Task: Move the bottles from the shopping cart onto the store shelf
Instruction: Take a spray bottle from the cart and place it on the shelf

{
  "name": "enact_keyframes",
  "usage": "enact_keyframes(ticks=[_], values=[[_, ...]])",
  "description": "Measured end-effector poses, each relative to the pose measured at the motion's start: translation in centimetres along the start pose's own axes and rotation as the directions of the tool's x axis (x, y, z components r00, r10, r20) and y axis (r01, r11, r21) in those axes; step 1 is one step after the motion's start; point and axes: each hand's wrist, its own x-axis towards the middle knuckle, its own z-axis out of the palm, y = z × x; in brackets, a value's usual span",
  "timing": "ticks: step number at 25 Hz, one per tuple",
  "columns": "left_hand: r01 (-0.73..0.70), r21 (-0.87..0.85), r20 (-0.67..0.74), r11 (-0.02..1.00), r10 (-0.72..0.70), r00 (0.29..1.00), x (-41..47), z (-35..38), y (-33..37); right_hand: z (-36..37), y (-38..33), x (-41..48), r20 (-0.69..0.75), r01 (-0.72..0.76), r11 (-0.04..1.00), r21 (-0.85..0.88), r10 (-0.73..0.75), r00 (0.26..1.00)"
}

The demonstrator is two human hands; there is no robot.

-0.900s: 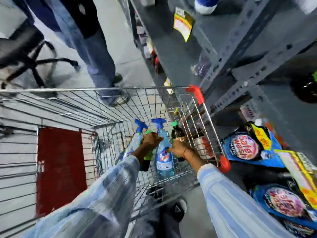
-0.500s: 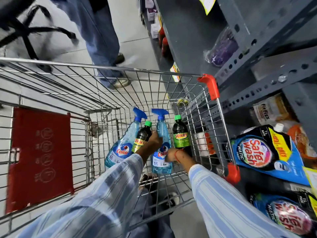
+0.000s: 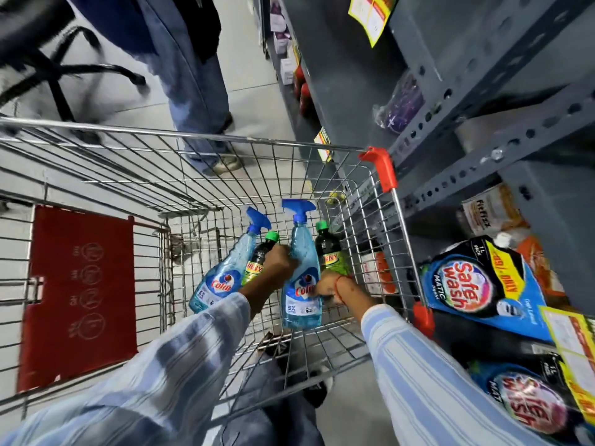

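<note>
The wire shopping cart point(image 3: 399, 226) holds two blue Colin spray bottles and two dark bottles with green caps. The left spray bottle point(image 3: 222, 281) leans left, with a dark bottle point(image 3: 257, 262) beside it. My left hand point(image 3: 278, 262) is closed against the shoulder of the right spray bottle point(image 3: 301, 304). My right hand point(image 3: 330, 286) grips the same bottle's lower right side. The second dark bottle point(image 3: 326, 249) stands just behind my right hand. The grey store shelf point(image 3: 476, 162) rises right of the cart.
Safe Wash pouches point(image 3: 476, 284) and yellow price tags point(image 3: 576, 355) fill the lower shelf at right. Another person's legs point(image 3: 196, 85) stand beyond the cart's far end. An office chair base point(image 3: 58, 72) sits at upper left. The cart's red child-seat flap point(image 3: 80, 294) is at left.
My view has tilted down and closer to the cart. Both hands slid from the bottle tops down onto the right spray bottle. In the last half second little has moved.
</note>
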Motion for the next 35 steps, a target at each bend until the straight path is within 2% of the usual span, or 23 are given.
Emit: enact_keyframes(ticks=[3,5,9,11,14,18,21,24,28,29,31,35], values=[[-0.075,-0.08,-0.058,0.994,0.071,0.996,-2.9,-1.7,1.5,-1.3,-0.7,-3.6,-0.047,0.076,0.996,0.036,-0.074,0.996],[-0.154,-0.121,-0.109,0.981,0.141,0.984,-5.8,-3.4,3.3,-2.5,-0.9,-6.7,-0.103,0.136,0.98,0.144,-0.122,0.987],[-0.308,-0.197,-0.182,0.931,0.275,0.944,-12.1,-7.1,7.9,-4.4,-1.2,-13.4,-0.28,0.267,0.921,0.285,-0.186,0.942],[-0.384,-0.267,-0.159,0.884,0.352,0.922,-15.0,-8.5,10.4,-4.9,-1.2,-16.8,-0.389,0.382,0.806,0.451,-0.208,0.897],[-0.522,-0.273,-0.115,0.808,0.512,0.852,-19.5,-9.4,14.2,-5.4,-0.1,-21.8,-0.553,0.525,0.61,0.593,-0.166,0.817],[-0.664,-0.235,-0.054,0.71,0.673,0.738,-25.3,-7.3,18.5,-5.6,3.8,-28.0,-0.715,0.695,0.382,0.609,-0.115,0.69],[-0.739,-0.186,0.025,0.647,0.755,0.655,-29.2,-4.1,20.4,-5.1,8.0,-31.1,-0.774,0.756,0.27,0.596,-0.057,0.63],[-0.808,-0.096,0.076,0.581,0.814,0.576,-32.9,-0.7,21.6,-4.5,12.2,-33.8,-0.818,0.79,0.246,0.562,0.027,0.574],[-0.869,-0.158,0.222,0.47,0.874,0.432,-39.0,5.6,22.8,-3.2,19.7,-38.2,-0.873,0.841,0.238,0.486,0.161,0.46],[-0.861,-0.191,0.255,0.472,0.871,0.421,-40.7,8.1,22.9,-2.7,22.2,-39.6,-0.882,0.85,0.244,0.467,0.203,0.426],[-0.811,-0.27,0.296,0.52,0.846,0.444,-43.1,11.9,22.8,-1.7,26.0,-41.5,-0.887,0.865,0.232,0.445,0.243,0.392],[-0.805,-0.324,0.376,0.496,0.849,0.372,-48.6,20.4,21.3,1.5,33.9,-45.4,-0.881,0.892,0.221,0.393,0.367,0.297]])
